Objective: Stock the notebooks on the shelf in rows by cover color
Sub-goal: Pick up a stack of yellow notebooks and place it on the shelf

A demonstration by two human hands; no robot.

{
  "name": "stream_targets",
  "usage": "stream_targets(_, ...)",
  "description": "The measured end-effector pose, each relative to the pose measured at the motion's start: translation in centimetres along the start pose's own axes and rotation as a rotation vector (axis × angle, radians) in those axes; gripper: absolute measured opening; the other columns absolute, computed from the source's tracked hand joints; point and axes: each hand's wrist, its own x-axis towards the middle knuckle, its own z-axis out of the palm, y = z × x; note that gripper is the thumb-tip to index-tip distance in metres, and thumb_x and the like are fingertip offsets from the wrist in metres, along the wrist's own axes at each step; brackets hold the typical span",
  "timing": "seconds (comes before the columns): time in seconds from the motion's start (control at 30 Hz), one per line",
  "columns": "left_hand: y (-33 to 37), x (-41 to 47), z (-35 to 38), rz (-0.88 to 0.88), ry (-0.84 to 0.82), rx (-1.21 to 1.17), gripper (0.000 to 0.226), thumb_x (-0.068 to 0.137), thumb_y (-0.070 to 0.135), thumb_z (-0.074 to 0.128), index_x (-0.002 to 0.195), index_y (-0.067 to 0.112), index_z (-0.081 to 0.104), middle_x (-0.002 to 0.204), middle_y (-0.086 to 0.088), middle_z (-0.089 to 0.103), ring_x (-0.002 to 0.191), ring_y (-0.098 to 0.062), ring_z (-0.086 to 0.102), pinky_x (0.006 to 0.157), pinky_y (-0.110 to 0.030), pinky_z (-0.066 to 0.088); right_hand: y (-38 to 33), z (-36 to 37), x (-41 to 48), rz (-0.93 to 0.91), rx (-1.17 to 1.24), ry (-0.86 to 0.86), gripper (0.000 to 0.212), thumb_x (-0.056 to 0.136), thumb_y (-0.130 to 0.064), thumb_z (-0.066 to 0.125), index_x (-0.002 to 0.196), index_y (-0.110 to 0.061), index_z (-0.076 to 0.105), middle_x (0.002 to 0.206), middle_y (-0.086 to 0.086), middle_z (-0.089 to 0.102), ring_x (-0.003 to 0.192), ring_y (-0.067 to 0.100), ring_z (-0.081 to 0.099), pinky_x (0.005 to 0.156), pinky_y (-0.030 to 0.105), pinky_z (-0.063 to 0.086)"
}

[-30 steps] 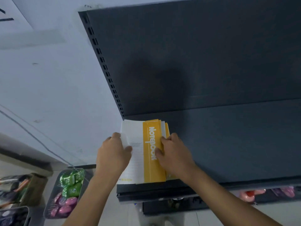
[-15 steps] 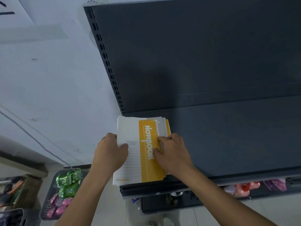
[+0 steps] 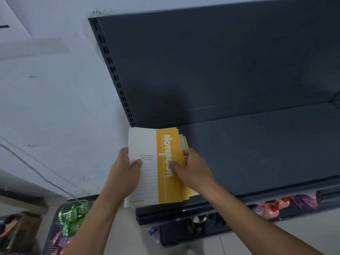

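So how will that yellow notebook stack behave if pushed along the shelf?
The stack will likely slide apart: its lower notebooks already fan out rightward. Each notebook looks thin, so probably floppy singly, stiffer together. The left hand and right hand grip its edges, so it may need two-handed support.

Left hand [image 3: 125, 173] and right hand [image 3: 195, 172] (thumbs on top) pinch the notebooks [image 3: 145, 144], forearms outstretched.

A dark grey metal shelving unit [image 3: 220, 70] stands against a pale, scuffed wall [image 3: 55, 98]. A slotted upright [image 3: 114, 70] runs along the unit's left edge. Left of the unit, low down, sits a wire basket [image 3: 48, 238]; under the unit, pale floor tiles [image 3: 239, 242].
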Motion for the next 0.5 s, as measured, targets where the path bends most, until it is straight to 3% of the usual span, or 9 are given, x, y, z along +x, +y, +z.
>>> stream_targets(0.07, 0.4, -0.1, 0.4, 0.070, -0.013, 0.098, 0.030, 0.105, 0.021, 0.045, 0.135, 0.017, 0.042, 0.103, 0.013, 0.054, 0.089, -0.007, 0.053, 0.071, -0.026, 0.042, -0.3, -0.2, -0.1, -0.009, -0.005, 0.014, 0.042, 0.094, -0.042, 0.065, 0.127, -0.022, 0.049, 0.097, -0.014, 0.063, 0.092, 0.008, 0.064, 0.072, 0.025, 0.051)
stream_targets(0.17, 1.1, -0.1, 0.6, 0.134, 0.007, 0.261, 0.035, 0.105, 0.028, 0.043, 0.138, 0.017, 0.042, 0.112, 0.004, 0.053, 0.093, -0.011, 0.047, 0.078, -0.027, 0.037, -0.5, -0.7, -0.3, -0.003, 0.009, 0.038, 0.036, 0.095, -0.037, 0.066, 0.126, -0.023, 0.054, 0.085, -0.016, 0.061, 0.078, 0.001, 0.061, 0.061, 0.019, 0.045)
stream_targets(0.3, 1.7, 1.0, 1.0, 0.200, 0.057, 0.327, 0.035, 0.101, 0.030, 0.050, 0.133, 0.017, 0.049, 0.110, 0.001, 0.058, 0.092, -0.015, 0.052, 0.075, -0.029, 0.041, -0.6, -2.2, -0.3, 0.024, 0.022, 0.105, 0.032, 0.092, -0.038, 0.071, 0.117, -0.022, 0.060, 0.097, -0.008, 0.067, 0.085, 0.004, 0.065, 0.070, 0.026, 0.054)
stream_targets(0.37, 2.5, 1.4, 1.7, 0.225, 0.043, 0.310, 0.041, 0.099, 0.030, 0.053, 0.138, 0.019, 0.046, 0.118, -0.002, 0.063, 0.097, -0.017, 0.055, 0.078, -0.032, 0.045, -0.3, -3.4, -0.5, 0.051, 0.028, 0.119, 0.027, 0.093, -0.036, 0.071, 0.115, -0.023, 0.062, 0.100, -0.009, 0.068, 0.087, 0.003, 0.064, 0.072, 0.025, 0.053)
stream_targets(0.5, 5.4, 1.4, 4.2, 0.308, -0.015, 0.252, 0.045, 0.097, 0.030, 0.059, 0.137, 0.018, 0.042, 0.122, -0.004, 0.065, 0.101, -0.020, 0.057, 0.078, -0.030, 0.040, 0.8, -6.8, -1.4, 0.109, 0.011, 0.194, 0.022, 0.094, -0.034, 0.069, 0.114, -0.025, 0.063, 0.102, -0.009, 0.071, 0.092, 0.010, 0.068, 0.085, 0.036, 0.058)
